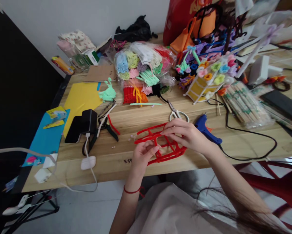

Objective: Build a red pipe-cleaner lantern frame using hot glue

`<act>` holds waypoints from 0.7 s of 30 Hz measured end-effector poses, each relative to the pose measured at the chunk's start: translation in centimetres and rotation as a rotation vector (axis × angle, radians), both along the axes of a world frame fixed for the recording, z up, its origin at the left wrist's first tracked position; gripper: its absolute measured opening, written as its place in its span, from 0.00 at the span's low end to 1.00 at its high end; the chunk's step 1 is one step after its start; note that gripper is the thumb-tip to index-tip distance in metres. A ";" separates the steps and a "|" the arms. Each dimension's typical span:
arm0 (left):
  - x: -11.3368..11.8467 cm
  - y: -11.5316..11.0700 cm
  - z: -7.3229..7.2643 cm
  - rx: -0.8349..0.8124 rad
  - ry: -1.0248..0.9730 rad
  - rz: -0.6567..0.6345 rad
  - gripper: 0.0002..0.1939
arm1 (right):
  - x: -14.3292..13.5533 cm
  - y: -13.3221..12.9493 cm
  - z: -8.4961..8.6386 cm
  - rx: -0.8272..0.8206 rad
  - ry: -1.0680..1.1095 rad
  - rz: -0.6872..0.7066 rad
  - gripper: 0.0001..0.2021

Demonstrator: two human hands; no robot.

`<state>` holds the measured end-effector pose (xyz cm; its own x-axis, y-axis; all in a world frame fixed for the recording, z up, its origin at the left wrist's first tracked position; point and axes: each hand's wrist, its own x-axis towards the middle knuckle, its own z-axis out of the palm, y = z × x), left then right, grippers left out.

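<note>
A red frame of pipe cleaners (165, 156) is held over the front edge of the wooden table (121, 130). My left hand (144, 154) pinches its lower left part, thumb and fingers around a crossbar. From the right, my right hand (182, 133) grips the frame's upper side, fingertips on the red bars. Scissors with pale handles (179, 114) lie just beyond my right hand. A blue glue gun (206, 130) rests to the right, its black cord trailing off. Bundles of coloured pipe cleaners in plastic (143, 61) sit further back.
At left are a black charger (88, 121), pliers (112, 130), a white case (88, 162) and yellow sheets (81, 97). A cart of fuzzy flowers (202, 89) and packed sticks (245, 104) stand at right. A red stool (272, 185) is below the right side.
</note>
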<state>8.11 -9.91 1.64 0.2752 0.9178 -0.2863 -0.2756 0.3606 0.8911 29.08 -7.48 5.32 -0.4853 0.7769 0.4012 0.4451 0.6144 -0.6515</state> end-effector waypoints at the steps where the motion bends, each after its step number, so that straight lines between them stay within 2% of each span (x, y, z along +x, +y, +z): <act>1: 0.0 -0.1 0.1 0.002 0.011 -0.005 0.12 | 0.0 0.0 0.1 0.007 -0.018 0.004 0.11; 4: -0.1 -0.4 0.6 0.005 0.027 -0.004 0.12 | -0.1 -0.3 0.4 0.012 -0.065 0.012 0.11; 9: -0.4 -0.8 1.1 -0.045 0.063 -0.002 0.22 | -0.4 -1.0 1.0 0.000 -0.131 0.018 0.13; 16: -0.4 -0.8 1.2 -0.033 0.100 0.054 0.23 | -0.7 -1.6 1.1 0.038 -0.148 -0.003 0.14; 21: -0.1 -0.3 1.1 -0.075 0.157 0.101 0.19 | -1.0 -1.7 1.2 0.019 -0.132 -0.008 0.13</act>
